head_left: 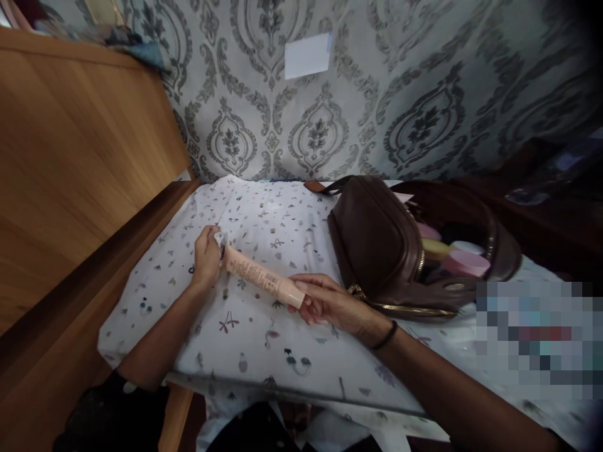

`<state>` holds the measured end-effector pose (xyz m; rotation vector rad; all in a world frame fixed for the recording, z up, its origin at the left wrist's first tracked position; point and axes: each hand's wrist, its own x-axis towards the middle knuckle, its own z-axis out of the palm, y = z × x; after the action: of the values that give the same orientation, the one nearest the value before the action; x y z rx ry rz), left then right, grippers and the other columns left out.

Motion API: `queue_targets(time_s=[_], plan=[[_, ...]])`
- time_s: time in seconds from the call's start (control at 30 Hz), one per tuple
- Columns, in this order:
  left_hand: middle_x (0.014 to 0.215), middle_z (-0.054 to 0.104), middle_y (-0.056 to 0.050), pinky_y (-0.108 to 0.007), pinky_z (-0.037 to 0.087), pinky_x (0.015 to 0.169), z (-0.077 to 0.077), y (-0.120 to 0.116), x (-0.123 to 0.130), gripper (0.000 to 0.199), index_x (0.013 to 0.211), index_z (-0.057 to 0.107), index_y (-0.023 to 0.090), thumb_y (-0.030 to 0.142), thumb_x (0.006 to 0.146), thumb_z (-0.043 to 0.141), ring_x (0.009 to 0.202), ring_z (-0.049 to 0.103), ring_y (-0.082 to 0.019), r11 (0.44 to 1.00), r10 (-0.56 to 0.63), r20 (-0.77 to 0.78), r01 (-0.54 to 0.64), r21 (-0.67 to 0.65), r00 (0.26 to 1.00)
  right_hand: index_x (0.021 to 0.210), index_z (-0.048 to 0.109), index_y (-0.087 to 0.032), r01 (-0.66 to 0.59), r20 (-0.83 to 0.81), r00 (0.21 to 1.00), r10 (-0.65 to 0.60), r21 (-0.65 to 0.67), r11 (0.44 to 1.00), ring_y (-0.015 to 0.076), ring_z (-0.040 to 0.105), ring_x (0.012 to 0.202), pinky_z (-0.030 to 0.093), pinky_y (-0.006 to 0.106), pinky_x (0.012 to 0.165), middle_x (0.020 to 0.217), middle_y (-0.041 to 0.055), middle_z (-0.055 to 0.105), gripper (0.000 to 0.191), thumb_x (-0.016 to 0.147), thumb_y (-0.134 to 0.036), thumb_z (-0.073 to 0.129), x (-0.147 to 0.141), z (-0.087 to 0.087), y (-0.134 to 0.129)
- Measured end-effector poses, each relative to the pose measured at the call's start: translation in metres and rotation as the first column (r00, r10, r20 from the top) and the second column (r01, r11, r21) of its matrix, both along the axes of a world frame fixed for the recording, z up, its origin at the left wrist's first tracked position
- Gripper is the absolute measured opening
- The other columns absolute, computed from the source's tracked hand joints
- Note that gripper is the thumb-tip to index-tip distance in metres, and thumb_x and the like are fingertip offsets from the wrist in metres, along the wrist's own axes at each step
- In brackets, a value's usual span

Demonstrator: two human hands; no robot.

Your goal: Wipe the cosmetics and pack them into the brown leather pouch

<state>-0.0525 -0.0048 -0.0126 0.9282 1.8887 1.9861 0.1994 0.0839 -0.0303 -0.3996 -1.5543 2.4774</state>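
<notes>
A peach-coloured squeeze tube [264,279] with small print on it lies slantwise over the cloth. Its flat end is pinched between the thumb and fingers of my right hand [332,304], which wears a dark band at the wrist. At the tube's other end, my left hand [207,256] is closed around something small and whitish by the tube's tip; whether it is a cap or a tissue I cannot make out. To the right of my right hand stands an open brown leather bag [377,232] with gold zips, and pink and yellow containers [464,263] show inside it.
A white patterned cloth [264,207] covers the table. On the left rises a wooden cabinet [85,125], and a patterned wall [264,113] with a white paper [308,56] stands behind. A blurred-out patch [541,339] hides something at the right.
</notes>
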Motion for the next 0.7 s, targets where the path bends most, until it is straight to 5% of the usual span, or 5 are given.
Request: queue_targets(time_s=[0.1, 0.27, 0.4, 0.53, 0.7], plan=[[0.073, 0.052, 0.004, -0.018, 0.041, 0.052, -0.001, 0.001, 0.003, 0.020, 0.082, 0.054, 0.022, 0.040, 0.087, 0.056, 0.061, 0.050, -0.010, 0.989, -0.052, 0.115, 0.035, 0.146, 0.992, 0.096, 0.068, -0.016, 0.060, -0.009, 0.998, -0.060, -0.010, 0.998, 0.0087, 0.054, 0.043, 0.028, 0.018, 0.036, 0.066, 0.0039, 0.073, 0.044, 0.074, -0.054, 0.077, -0.001, 0.003, 0.000], [0.088, 0.062, 0.002, -0.017, 0.047, 0.051, -0.002, 0.003, 0.022, 0.039, 0.100, 0.057, 0.022, 0.050, 0.077, 0.073, 0.070, 0.060, -0.010, 0.973, -0.208, 0.276, 0.170, 0.155, 0.938, 0.106, 0.066, -0.017, 0.130, -0.042, 0.990, -0.134, -0.088, 0.988, 0.0099, 0.057, 0.049, 0.038, 0.021, 0.045, 0.074, 0.0075, 0.076, 0.050, 0.071, -0.050, 0.081, -0.001, 0.006, 0.000], [0.068, 0.059, 0.006, -0.018, 0.042, 0.041, -0.003, 0.005, 0.033, 0.052, 0.094, 0.055, 0.021, 0.052, 0.064, 0.084, 0.051, 0.055, -0.009, 0.934, -0.357, 0.331, 0.326, 0.147, 0.874, 0.105, 0.066, -0.016, 0.081, -0.055, 0.995, -0.088, -0.117, 0.990, 0.0098, 0.056, 0.048, 0.033, 0.019, 0.041, 0.073, 0.0071, 0.075, 0.048, 0.073, -0.048, 0.081, 0.000, 0.005, 0.001], [0.050, 0.047, 0.008, -0.015, 0.027, 0.032, 0.000, 0.002, 0.031, 0.053, 0.072, 0.049, 0.019, 0.065, 0.070, 0.075, 0.036, 0.041, -0.005, 0.963, -0.271, 0.289, 0.254, 0.097, 0.918, 0.100, 0.067, -0.017, 0.080, -0.026, 0.996, -0.084, -0.133, 0.988, 0.0093, 0.054, 0.047, 0.034, 0.019, 0.043, 0.070, 0.0060, 0.074, 0.046, 0.071, -0.048, 0.082, 0.000, 0.005, 0.002], [0.044, 0.044, 0.007, -0.017, 0.024, 0.033, 0.002, -0.001, 0.027, 0.056, 0.067, 0.047, 0.020, 0.074, 0.081, 0.057, 0.033, 0.036, -0.005, 0.983, -0.179, 0.217, 0.182, 0.009, 0.960, 0.104, 0.070, -0.017, 0.150, 0.018, 0.989, -0.150, -0.025, 0.988, 0.0085, 0.051, 0.046, 0.030, 0.020, 0.041, 0.063, 0.0008, 0.067, 0.051, 0.067, -0.050, 0.083, -0.001, 0.004, 0.001]])
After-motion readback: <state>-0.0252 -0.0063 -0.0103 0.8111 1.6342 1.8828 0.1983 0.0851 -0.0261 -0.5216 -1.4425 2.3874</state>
